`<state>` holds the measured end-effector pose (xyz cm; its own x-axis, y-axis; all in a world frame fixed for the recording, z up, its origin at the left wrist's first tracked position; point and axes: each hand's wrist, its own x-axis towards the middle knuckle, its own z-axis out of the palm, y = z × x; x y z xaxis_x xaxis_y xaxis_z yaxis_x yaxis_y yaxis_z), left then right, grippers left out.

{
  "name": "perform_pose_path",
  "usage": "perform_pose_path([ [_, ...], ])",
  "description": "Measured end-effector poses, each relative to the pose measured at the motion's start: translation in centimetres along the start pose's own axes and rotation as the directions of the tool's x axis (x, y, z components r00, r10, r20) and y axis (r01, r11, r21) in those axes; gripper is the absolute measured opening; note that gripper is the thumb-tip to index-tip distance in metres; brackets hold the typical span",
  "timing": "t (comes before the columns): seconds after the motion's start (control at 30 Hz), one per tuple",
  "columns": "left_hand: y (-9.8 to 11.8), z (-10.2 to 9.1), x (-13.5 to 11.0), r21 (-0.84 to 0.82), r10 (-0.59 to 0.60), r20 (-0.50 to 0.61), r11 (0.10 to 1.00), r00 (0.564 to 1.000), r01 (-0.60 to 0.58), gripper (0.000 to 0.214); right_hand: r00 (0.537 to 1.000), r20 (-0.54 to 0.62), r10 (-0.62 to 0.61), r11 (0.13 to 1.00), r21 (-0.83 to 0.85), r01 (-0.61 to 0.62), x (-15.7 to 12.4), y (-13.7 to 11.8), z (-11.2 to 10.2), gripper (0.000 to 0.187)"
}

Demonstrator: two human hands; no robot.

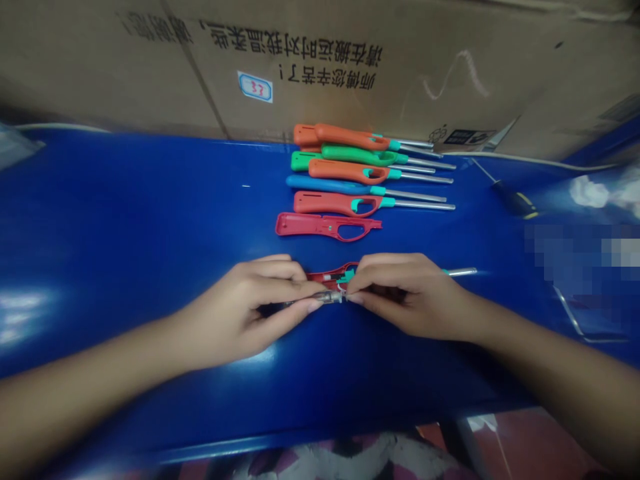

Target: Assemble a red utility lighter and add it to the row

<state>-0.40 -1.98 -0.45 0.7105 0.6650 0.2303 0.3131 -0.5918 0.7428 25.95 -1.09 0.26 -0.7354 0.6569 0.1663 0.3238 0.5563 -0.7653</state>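
My left hand is closed, with thumb and fingers pinching a small clear lighter fuel tank. Its near end is hidden inside the fingers. My right hand is closed in a pinch at the tank's right tip, where a thin white tube curves; whatever sits between those fingertips is too small to make out. Just behind both hands lies an opened red lighter body with a teal trigger piece. Its metal nozzle sticks out past my right hand. Farther back rests a separate red shell half, hollow side up.
Several assembled lighters in orange, green, blue and red lie in a stack behind the shell half. A large cardboard box stands along the back of the blue table. At right are a screwdriver and crumpled white paper.
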Motion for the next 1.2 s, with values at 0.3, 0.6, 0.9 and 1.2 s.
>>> perform_pose_path([
  [0.3,-0.10,0.11,0.11,0.012,0.002,0.009,1.000,1.000,-0.003,0.023,1.000,0.006,-0.016,1.000,-0.005,0.016,0.07,-0.05,0.06,0.012],
  [0.6,0.02,0.00,-0.03,0.043,0.018,0.024,0.999,1.000,-0.019,0.025,1.000,-0.002,-0.026,1.000,0.008,0.026,0.23,0.09,0.07,0.012],
  [0.9,0.18,0.24,-0.21,-0.032,-0.029,-0.019,0.999,0.999,0.029,0.028,0.998,-0.050,0.041,0.999,0.015,-0.040,-0.03,-0.28,0.05,0.013],
  [1.2,0.33,0.45,0.02,-0.058,-0.123,-0.056,0.991,0.991,0.120,0.024,0.991,-0.123,0.055,0.998,0.049,-0.050,0.05,0.01,0.39,0.013],
])
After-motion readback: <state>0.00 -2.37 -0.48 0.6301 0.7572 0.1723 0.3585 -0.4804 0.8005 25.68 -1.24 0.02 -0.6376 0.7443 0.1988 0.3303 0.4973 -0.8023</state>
